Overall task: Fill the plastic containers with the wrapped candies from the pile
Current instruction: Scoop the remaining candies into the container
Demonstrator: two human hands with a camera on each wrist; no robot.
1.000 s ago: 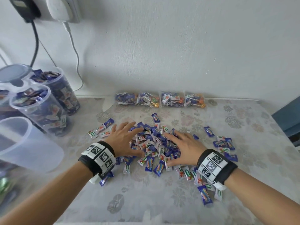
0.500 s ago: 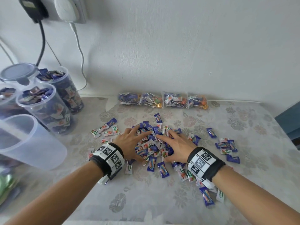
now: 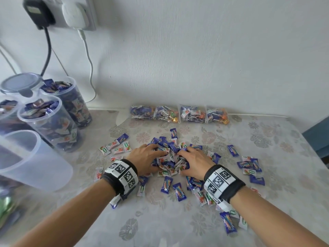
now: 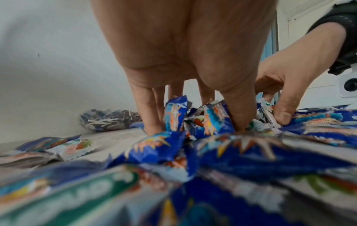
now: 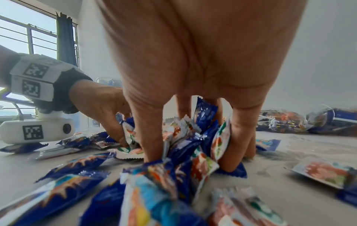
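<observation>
Both hands down in the candy pile point(image 3: 170, 157) mid-worktop point(image 3: 160, 220); left hand point(image 3: 146, 156) and right hand point(image 3: 195, 162) face each other, fingers curled into wrappers, grasping candies between them; filled containers point(image 3: 51, 122) left of pile; empty one point(image 3: 32, 161) nearer, blurred.

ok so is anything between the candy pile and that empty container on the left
Nothing visible blocks it. The empty container sits left of the pile, with only loose candies on the tablecloth between. Both hands are already on the pile.
</observation>
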